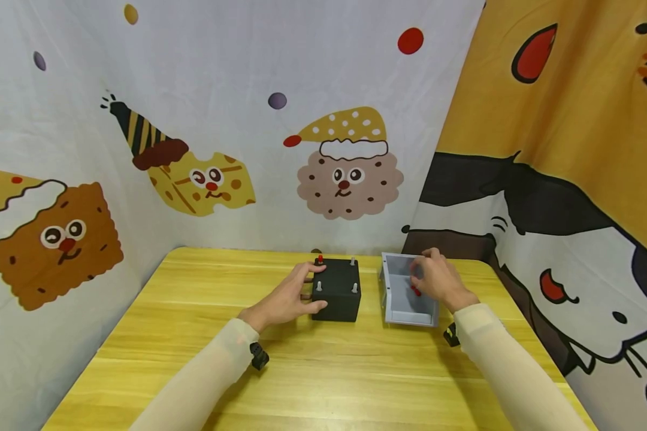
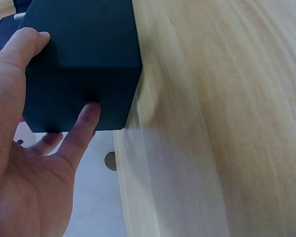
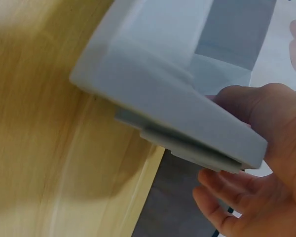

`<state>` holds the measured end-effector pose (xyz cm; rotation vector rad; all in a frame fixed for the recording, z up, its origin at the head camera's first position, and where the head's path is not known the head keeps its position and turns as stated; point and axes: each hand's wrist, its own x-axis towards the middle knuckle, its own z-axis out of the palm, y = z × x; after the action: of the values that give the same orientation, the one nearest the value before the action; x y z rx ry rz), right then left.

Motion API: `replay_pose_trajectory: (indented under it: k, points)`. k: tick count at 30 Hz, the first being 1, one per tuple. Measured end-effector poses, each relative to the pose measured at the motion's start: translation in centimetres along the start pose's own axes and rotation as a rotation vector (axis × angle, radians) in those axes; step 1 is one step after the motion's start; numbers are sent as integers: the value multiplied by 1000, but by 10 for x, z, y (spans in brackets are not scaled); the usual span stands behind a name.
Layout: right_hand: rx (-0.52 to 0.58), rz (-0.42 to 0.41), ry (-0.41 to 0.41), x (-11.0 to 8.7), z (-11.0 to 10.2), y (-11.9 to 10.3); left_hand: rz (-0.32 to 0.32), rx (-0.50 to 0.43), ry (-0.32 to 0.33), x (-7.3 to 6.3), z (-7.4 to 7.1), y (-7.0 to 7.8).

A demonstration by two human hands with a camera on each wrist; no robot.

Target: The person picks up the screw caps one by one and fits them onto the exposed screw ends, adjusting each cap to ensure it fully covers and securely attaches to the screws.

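Note:
A black box [image 1: 336, 290] with pale posts near its top corners stands on the table. A small red cap [image 1: 320, 259] sits on its far-left post. My left hand [image 1: 288, 297] grips the box from the left, thumb on the near face [image 2: 84, 39] and other fingers spread on the side. To the right is a grey open bin [image 1: 399, 317]. My right hand [image 1: 438, 278] reaches over the bin's right wall, its thumb inside and some fingers outside, seen in the right wrist view. Small red pieces [image 1: 416, 291] show just below the fingertips; whether one is pinched is hidden.
The wooden table [image 1: 323, 371] ends at a back edge close behind the box and bin. A printed cloth [image 1: 221, 72] with cartoon figures hangs behind and on both sides. The bin stands a short gap right of the box.

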<state>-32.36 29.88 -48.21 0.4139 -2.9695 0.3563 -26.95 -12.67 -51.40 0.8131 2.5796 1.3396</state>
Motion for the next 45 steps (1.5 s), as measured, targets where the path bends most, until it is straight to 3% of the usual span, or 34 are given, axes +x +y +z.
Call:
replay_pose_trajectory:
  k: [6,13,17,32,39,42,43,45]
  points:
    - [-36,30,-65,1,2,-2,4,1,1,0,1,-1]
    - [21,153,-185,0,0,-4,6,-4,5,1,1,-3]
    - [29,210,-213,2,3,-5,3,0,5,1,2,-4]
    - [21,270,-208,7,12,-4,-3,12,6,0,2,-3]
    - [50,223,-191,20,33,28,4,14,3,0,2,-2]
    - [65,227,-163,15,28,19,6,16,5,1,2,-2]
    - [60,250,-177,10,19,4,5,16,5,0,2,-2]
    - [58,254,-159,6,15,-3,4,15,7,0,2,-2]
